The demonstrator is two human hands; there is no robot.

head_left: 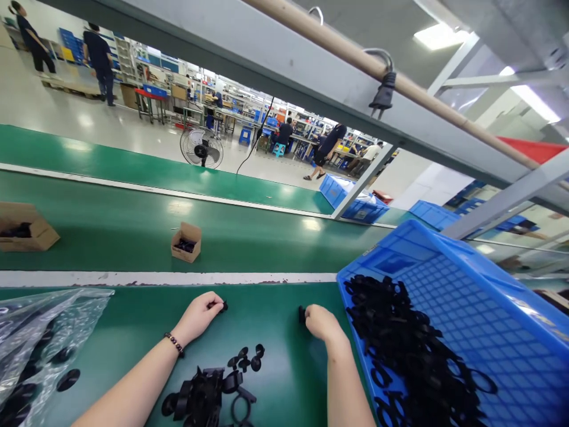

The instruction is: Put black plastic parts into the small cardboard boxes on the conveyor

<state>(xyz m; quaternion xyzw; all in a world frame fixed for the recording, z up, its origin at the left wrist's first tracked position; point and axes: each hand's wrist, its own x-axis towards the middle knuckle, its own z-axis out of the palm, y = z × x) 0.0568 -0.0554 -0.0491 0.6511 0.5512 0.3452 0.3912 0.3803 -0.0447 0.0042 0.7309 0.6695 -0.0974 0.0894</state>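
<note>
My left hand is closed in a pinch on a small black part, over the green work surface. To the right, my right hand is closed round another black part, close to the blue crate; its exact shape is partly hidden by the fingers. Between my forearms lies a heap of black plastic parts. Several small round black pieces sit loose at its upper right, and a thin black ring rests beside the heap.
A blue crate tilts at the right, filled with black ring parts. At the left is a clear plastic bag of black pieces. Two cardboard boxes stand beyond the white strip. A metal beam crosses above.
</note>
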